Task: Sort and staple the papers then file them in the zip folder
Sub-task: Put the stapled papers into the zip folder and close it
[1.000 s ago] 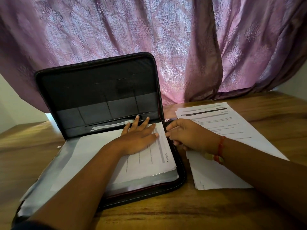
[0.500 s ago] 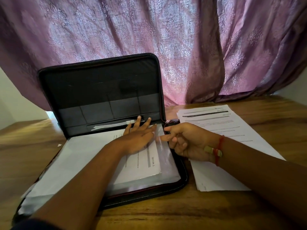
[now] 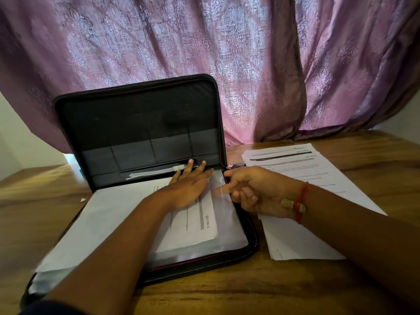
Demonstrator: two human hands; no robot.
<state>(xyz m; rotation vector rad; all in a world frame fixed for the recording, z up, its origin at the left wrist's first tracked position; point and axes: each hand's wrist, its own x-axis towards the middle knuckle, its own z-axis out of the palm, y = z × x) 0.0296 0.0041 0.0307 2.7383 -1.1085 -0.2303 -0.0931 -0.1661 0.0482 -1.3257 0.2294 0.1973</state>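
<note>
Paper is light, thin and bends easily, so the white printed sheets (image 3: 193, 226) are best taken by an edge, with a flat palm to stop sliding. They lie inside the open black zip folder (image 3: 141, 123), on its lower half. The left hand (image 3: 191, 185) presses flat on them, fingers straight. The right hand (image 3: 254, 189), just right of the folder, is loosely curled, forefinger out, and holds nothing. More white sheets (image 3: 302, 176) wait right of the folder on the wooden counter (image 3: 227, 296).

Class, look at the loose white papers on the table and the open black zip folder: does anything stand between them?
Only the right hand, which hovers over the near-left part of the loose white papers beside the open black zip folder. The left hand rests flat on the sheets already filed inside.
</note>
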